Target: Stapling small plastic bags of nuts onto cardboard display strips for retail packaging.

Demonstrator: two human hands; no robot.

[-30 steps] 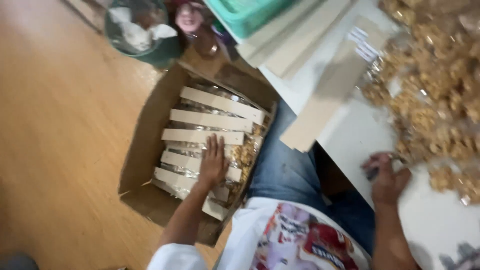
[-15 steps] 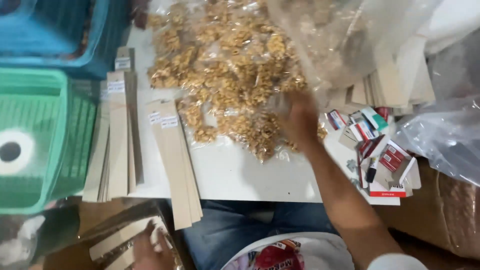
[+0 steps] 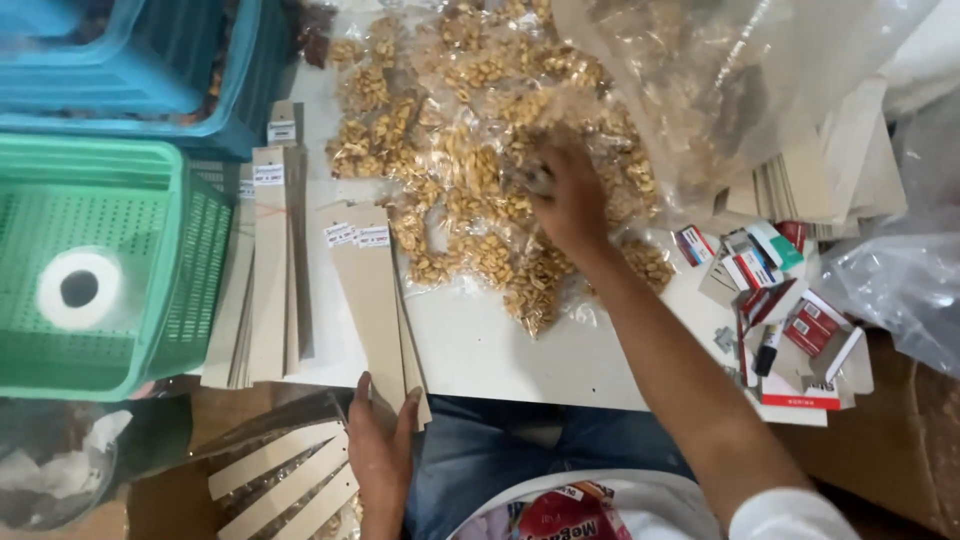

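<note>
— Reaching into the heap with my right hand point(image 3: 568, 195), fingers curled down on one of the small clear packets of nuts point(image 3: 470, 170) spread over the white table point(image 3: 500, 350). Whether I have truly pinched one, I cannot tell; my knuckles hide the fingertips.

— And your left hand point(image 3: 380, 450)?

— Near me, at the table's edge, fingers spread flat and touching the near end of the stack of cardboard strips point(image 3: 372, 300). It grips nothing. The two hands are well apart.

— How do those packets handle?

— Light and soft, I judge. The film looks slick and crinkly, and the nuts inside would crush under a hard squeeze. Best taken by a corner or the sealed edge, so only one lifts from the pile.

— What lies around?

— A green basket point(image 3: 180, 260) with a roll of tape point(image 3: 78, 290) at far left, a blue crate point(image 3: 150, 70) beyond it, small red and white boxes point(image 3: 790, 310) at right, and a cardboard box point(image 3: 270, 470) of finished strips low by my knee.
</note>
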